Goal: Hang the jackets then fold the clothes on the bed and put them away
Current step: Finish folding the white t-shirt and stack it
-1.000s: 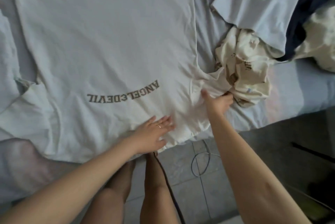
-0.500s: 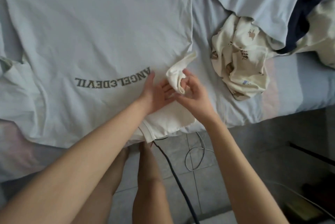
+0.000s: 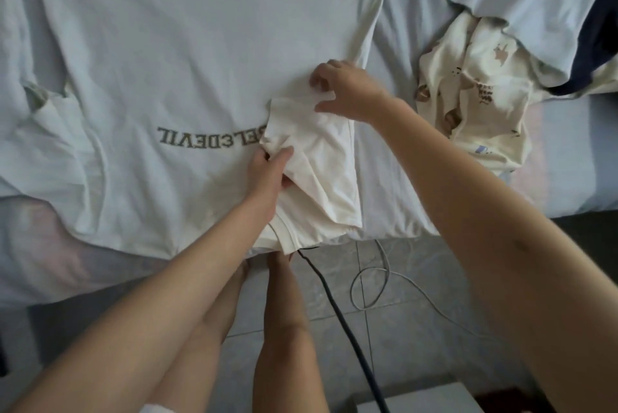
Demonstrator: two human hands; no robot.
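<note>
The sleeve (image 3: 317, 158), bunched up before, now lies flat on the shirt (image 3: 200, 45), with the left hand (image 3: 267, 175) and right hand (image 3: 351, 91) pinching it.

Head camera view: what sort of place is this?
Most likely a home bedroom: a bed with a pale blue sheet, loose clothes on it, such as a white T-shirt with grey lettering and a crumpled cream printed garment, and a grey tiled floor below.
</note>
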